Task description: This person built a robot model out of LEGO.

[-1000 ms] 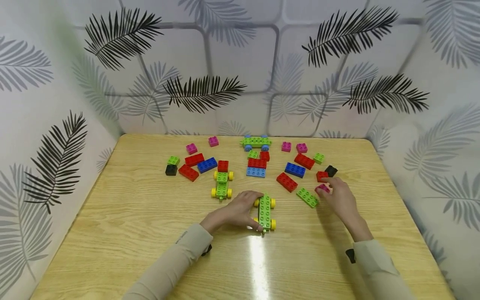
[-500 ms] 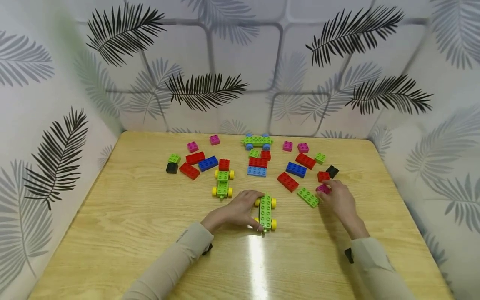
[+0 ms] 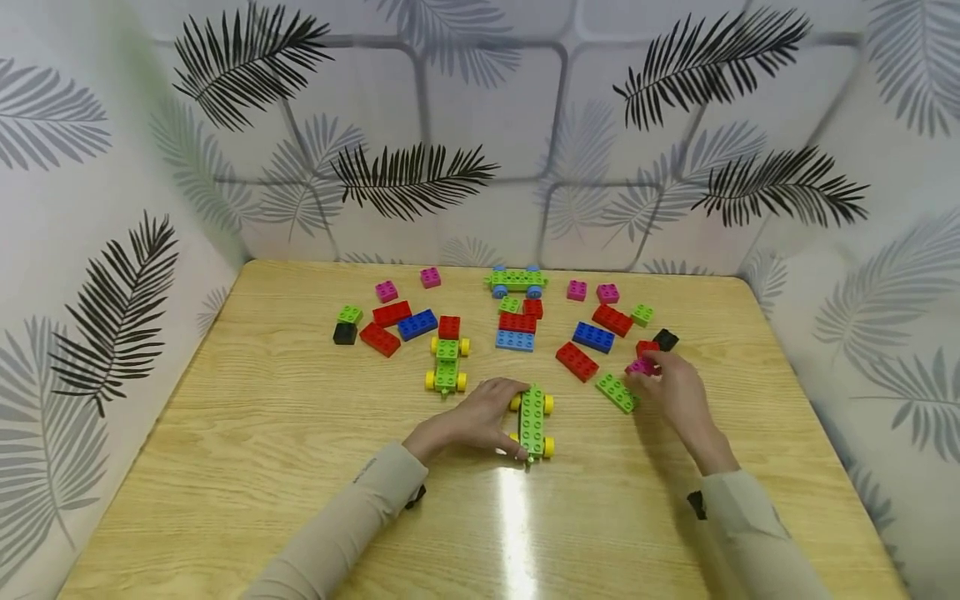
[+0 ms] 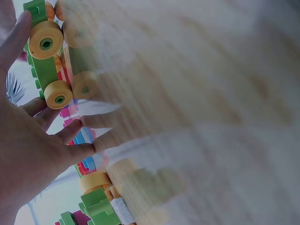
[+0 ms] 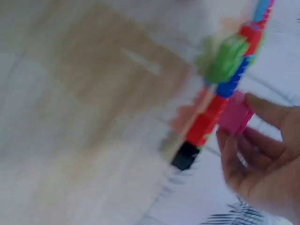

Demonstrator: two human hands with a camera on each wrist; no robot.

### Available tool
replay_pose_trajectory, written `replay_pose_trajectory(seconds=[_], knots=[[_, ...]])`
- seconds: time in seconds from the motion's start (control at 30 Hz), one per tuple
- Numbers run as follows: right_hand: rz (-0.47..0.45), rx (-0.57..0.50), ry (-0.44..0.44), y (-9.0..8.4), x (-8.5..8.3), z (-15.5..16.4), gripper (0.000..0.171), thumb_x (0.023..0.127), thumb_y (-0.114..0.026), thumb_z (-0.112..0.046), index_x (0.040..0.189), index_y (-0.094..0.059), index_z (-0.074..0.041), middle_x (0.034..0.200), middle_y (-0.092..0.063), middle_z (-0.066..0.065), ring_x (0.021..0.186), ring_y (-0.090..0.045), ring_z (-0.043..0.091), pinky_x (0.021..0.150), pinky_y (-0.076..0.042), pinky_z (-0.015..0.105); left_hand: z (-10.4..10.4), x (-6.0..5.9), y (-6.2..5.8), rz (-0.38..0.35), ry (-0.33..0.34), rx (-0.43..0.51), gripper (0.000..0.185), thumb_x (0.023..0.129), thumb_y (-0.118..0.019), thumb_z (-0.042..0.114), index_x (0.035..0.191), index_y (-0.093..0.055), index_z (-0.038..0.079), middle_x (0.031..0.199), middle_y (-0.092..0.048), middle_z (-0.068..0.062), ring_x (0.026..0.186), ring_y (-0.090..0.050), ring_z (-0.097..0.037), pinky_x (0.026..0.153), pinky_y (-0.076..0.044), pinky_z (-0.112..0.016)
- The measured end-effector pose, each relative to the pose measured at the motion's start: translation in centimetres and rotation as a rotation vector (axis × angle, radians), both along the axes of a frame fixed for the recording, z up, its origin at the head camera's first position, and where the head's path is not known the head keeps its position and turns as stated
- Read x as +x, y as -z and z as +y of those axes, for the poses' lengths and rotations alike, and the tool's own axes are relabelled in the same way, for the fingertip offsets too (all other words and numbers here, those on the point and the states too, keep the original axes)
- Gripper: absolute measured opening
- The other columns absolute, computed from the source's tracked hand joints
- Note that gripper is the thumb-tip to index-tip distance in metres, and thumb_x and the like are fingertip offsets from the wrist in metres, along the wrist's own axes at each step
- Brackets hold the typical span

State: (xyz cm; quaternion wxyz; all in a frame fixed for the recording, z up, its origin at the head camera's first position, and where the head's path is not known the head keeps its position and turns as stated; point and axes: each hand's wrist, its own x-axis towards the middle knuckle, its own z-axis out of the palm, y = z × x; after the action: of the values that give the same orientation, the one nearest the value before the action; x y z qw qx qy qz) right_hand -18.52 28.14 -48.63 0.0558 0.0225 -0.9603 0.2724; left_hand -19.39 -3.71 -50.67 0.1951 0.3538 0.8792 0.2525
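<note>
Near the middle of the table stands a green wheeled base [image 3: 532,423] with yellow wheels. My left hand [image 3: 476,417] holds it from the left, thumb at its near end and fingers by its far end. The left wrist view gives this base [image 4: 46,72] side-on, its wheels on the tabletop. On the right, my right hand [image 3: 681,396] pinches a pink brick [image 3: 639,367] between thumb and fingers. In the right wrist view the pink brick [image 5: 233,115] is off the table. Close by are a red brick [image 3: 647,347], a black brick [image 3: 665,339] and a green brick [image 3: 617,392].
Left of centre stands another yellow-wheeled base [image 3: 447,375] carrying bricks. A blue-wheeled base [image 3: 517,281] sits near the back edge. Red, blue, pink and green bricks lie spread across the far half, including a red brick [image 3: 577,362]. Patterned walls [image 3: 487,100] border the table.
My right hand has taken the pink brick between its fingertips and lifted it slightly, moving a little to the left. The left hand stays at the green wheeled base.
</note>
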Motion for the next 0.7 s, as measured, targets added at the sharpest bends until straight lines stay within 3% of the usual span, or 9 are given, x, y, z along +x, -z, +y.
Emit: replay_pose_trajectory(seconds=[0.13,0.27,0.47,0.7], knots=[[0.027,-0.084,-0.145,-0.7,0.5,-2.2,0.039,0.089,-0.070,-0.011,0.122,-0.061,0.008,0.110,-0.064,0.022,0.096,-0.062,0.034,0.078,-0.053,0.047,-0.1,0.0,0.0,-0.009,-0.008,0.002,0.101,0.073,-0.079,0.052,0.150,-0.027,0.013,0.151,-0.034,-0.007,0.141,-0.024,-0.027,0.114,-0.023,-0.043],[0.054,-0.089,-0.239,-1.0,1.4,-4.6,0.036,0.086,-0.072,-0.013,0.117,-0.065,0.004,0.107,-0.067,0.017,0.091,-0.062,0.029,0.076,-0.054,0.042,-0.1,0.0,0.1,-0.019,-0.004,0.016,0.101,0.073,-0.080,0.052,0.150,-0.028,0.013,0.151,-0.034,-0.007,0.141,-0.024,-0.028,0.114,-0.023,-0.044],[0.066,-0.095,-0.323,-0.7,2.4,-7.2,0.035,0.086,-0.073,-0.019,0.117,-0.067,-0.005,0.110,-0.067,0.008,0.094,-0.062,0.025,0.078,-0.053,0.041,0.0,0.0,0.1,-0.012,-0.007,0.020,0.102,0.072,-0.080,0.052,0.150,-0.028,0.013,0.151,-0.034,-0.008,0.141,-0.025,-0.028,0.114,-0.023,-0.044],[0.080,-0.113,-0.422,-0.3,2.8,-9.4,0.034,0.084,-0.075,-0.018,0.116,-0.070,-0.009,0.106,-0.068,0.002,0.087,-0.062,0.019,0.069,-0.052,0.029,0.0,0.2,0.2,-0.020,-0.030,0.040,0.102,0.070,-0.082,0.050,0.148,-0.030,0.011,0.150,-0.036,-0.007,0.141,-0.024,-0.028,0.114,-0.022,-0.044]])
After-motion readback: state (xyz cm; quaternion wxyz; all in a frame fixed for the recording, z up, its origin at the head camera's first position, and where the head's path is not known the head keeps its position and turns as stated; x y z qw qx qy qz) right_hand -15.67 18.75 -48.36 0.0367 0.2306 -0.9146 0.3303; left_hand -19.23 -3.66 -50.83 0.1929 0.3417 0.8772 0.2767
